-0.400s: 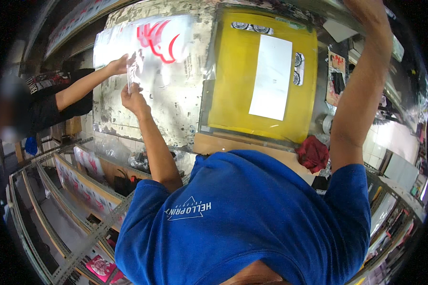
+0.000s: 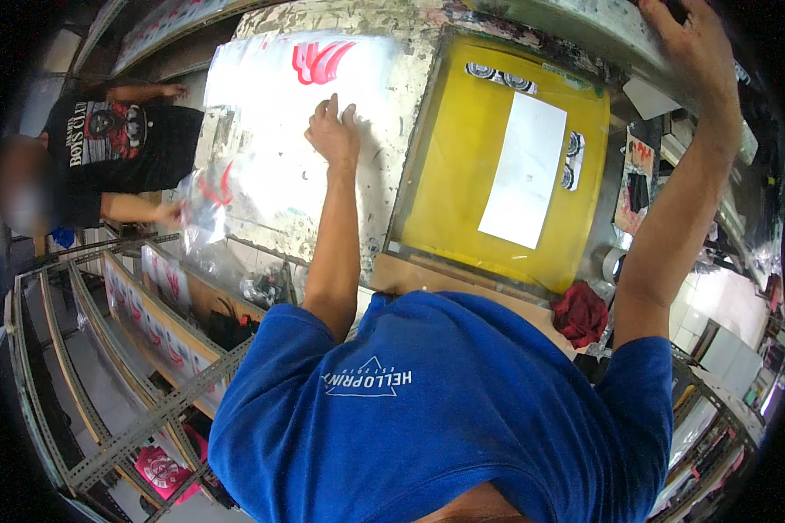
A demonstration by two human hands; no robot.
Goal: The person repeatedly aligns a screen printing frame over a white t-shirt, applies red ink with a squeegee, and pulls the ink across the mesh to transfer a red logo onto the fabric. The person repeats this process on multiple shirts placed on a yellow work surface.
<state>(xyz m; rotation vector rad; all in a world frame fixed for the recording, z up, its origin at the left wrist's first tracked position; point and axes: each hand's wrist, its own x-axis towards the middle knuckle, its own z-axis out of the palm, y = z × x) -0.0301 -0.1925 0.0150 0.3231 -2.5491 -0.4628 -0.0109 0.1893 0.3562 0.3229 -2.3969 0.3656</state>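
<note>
My left hand (image 2: 333, 135) is raised over a white sheet (image 2: 262, 96) with red brush-like strokes, its fingers apart and holding nothing. The sheet lies on a pale, paint-stained table (image 2: 384, 166). At the upper right, my right hand (image 2: 693, 48) is at a long grey frame bar (image 2: 576, 35), fingers bent around its edge; the picture's rim cuts off some fingertips. Between my arms is a yellow printing screen (image 2: 449, 174) bearing a white paper strip (image 2: 523, 170) and black-and-white patches. At the left, a co-worker's hand (image 2: 173, 213) holds a clear plastic sheet (image 2: 205, 209) with a red mark, blurred.
A co-worker in a black shirt (image 2: 161, 148) stands at the table's left end. Metal racks (image 2: 139, 427) with printed sheets fill the lower left. A dark red cloth (image 2: 580, 314) lies by the screen's near right corner. A roll of tape (image 2: 613, 263) is beside it.
My left hand has let go of the clear plastic sheet and moved right, fingers opening. The co-worker has drawn that sheet away to the left. The whole view has shifted.
</note>
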